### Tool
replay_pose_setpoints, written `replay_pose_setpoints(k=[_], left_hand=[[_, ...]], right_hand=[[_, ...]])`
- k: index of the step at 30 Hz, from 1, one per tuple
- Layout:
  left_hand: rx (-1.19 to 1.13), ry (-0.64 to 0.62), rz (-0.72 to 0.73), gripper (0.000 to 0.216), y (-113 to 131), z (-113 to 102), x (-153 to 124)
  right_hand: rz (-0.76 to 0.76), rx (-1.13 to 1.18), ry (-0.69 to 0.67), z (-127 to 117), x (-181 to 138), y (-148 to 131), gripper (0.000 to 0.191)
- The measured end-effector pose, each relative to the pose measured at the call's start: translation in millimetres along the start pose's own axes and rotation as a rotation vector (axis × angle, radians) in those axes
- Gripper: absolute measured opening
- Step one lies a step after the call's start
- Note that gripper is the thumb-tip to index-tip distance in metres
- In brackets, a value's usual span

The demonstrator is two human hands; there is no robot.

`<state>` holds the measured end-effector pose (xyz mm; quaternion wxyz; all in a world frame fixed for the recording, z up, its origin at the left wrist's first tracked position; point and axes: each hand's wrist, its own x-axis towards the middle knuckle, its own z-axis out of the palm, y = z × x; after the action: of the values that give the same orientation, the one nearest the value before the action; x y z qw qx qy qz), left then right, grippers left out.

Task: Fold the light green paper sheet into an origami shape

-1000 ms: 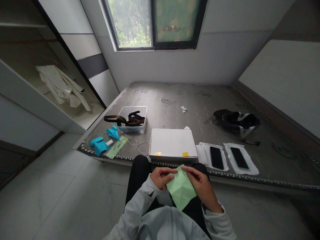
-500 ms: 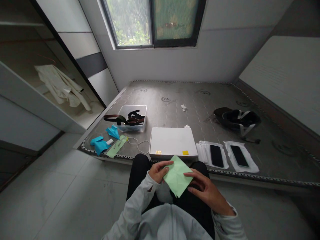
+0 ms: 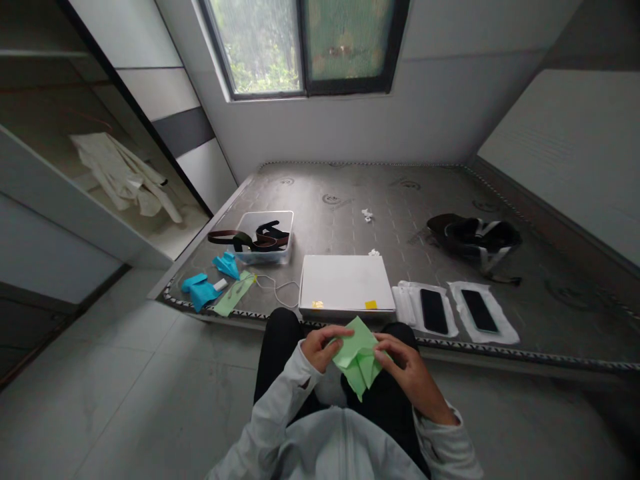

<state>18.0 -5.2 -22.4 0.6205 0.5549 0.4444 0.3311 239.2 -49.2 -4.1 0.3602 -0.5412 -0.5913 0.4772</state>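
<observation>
A light green sheet of folded paper (image 3: 359, 353) is held over my lap, one corner pointing up toward the white box. Its lower half shows raised folds and flaps. My left hand (image 3: 324, 347) pinches the paper's left edge between thumb and fingers. On the right edge, my right hand (image 3: 406, 367) grips it with thumb and fingertips closed on the paper. Just beyond the paper lies a flat white box (image 3: 346, 283) with small yellow pieces on its front edge.
On the mattress (image 3: 325, 180) are a clear plastic bin (image 3: 287, 253) with belts (image 3: 250, 239), folded blue paper (image 3: 200, 291), a green strip (image 3: 235, 295), a white cable (image 3: 275, 288), two phones (image 3: 434, 311) on white wrapping and a dark cap (image 3: 473, 240).
The green paper's lower part has gone from nearly flat to raised, with flaps showing. My right hand has moved slightly left and up along its edge.
</observation>
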Motion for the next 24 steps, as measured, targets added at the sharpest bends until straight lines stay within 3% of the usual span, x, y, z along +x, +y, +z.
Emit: replay_pose_setpoints(k=[4, 10, 17, 21, 24], left_hand=[[0.025, -0.020, -0.006, 0.050, 2.5, 1.8, -2.9], [-0.103, -0.002, -0.094, 0.062, -6.4, 4.6, -2.4], [-0.344, 0.187, -0.204, 0.091, -2.1, 8.6, 3.9], [-0.337, 0.267, -0.164, 0.087, 2.0, 8.7, 3.8], [-0.310, 0.247, -0.129, 0.066, -0.6, 10.5, 3.6]], right_hand=[[0.077, 0.125, -0.036, 3.2, 1.8, -0.6, 0.030], [0.161, 0.234, 0.284, 15.9, 9.2, 11.6, 0.037], [0.212, 0.552, 0.346, 24.8, 11.2, 0.6, 0.065], [0.214, 0.657, 0.291, 31.1, 9.4, -5.4, 0.084], [0.183, 0.529, 0.310, 36.9, 8.4, -1.5, 0.089]])
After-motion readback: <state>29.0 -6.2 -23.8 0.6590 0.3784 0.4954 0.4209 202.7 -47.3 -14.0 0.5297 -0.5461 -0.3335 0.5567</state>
